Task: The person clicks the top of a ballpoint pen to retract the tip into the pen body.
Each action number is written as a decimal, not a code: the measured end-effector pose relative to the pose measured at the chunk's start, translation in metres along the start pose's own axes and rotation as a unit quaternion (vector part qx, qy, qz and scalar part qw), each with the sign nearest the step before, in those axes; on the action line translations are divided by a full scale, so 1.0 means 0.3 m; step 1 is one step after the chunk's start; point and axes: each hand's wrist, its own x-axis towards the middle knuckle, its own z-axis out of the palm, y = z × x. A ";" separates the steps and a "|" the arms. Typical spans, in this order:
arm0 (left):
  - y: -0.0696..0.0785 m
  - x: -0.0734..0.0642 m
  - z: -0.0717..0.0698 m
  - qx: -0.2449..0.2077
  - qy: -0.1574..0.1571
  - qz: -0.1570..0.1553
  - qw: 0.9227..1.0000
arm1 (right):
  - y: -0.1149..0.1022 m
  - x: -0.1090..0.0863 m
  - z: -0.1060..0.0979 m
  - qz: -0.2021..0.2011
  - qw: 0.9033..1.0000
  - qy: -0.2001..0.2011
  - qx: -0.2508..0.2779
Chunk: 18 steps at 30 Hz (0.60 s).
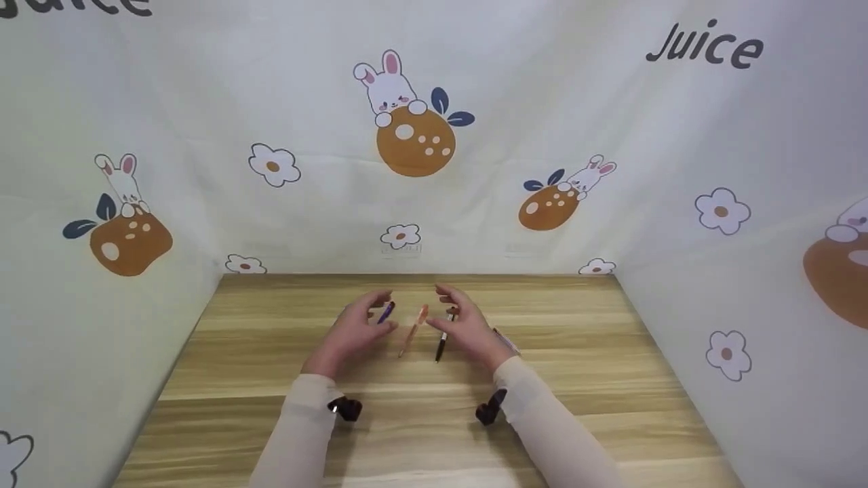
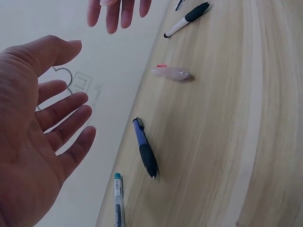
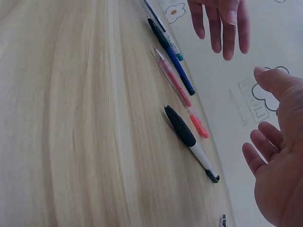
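Note:
Above the far half of the table, my left hand and right hand face each other with fingers apart, holding nothing. Near the left fingers lies a blue pen with a dark grip. A pink pen lies between the hands; a red cap-like piece lines up with its end. Close to the right thumb is a white pen with a black grip. The left wrist view also has a clear pen with a teal end, which the left hand hides in the head view.
Another pen lies beside the right wrist, partly hidden. The wood-grain table meets a pale printed cloth at its back and sides. Small black cameras are strapped to both wrists over light sleeves.

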 end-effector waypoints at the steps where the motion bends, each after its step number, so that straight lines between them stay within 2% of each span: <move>1: -0.002 -0.002 -0.005 0.000 0.000 -0.004 1.000 | -0.001 0.003 0.005 0.005 1.000 -0.002 0.002; 7: -0.020 -0.013 -0.038 0.013 0.009 -0.027 1.000 | -0.004 0.024 0.045 0.012 1.000 -0.001 0.018; 13: -0.047 -0.018 -0.069 0.026 0.025 -0.026 0.999 | -0.011 0.057 0.094 0.001 0.999 0.001 0.038; 18: -0.064 -0.026 -0.098 0.016 0.027 -0.022 0.999 | -0.028 0.081 0.132 0.006 0.999 -0.005 0.041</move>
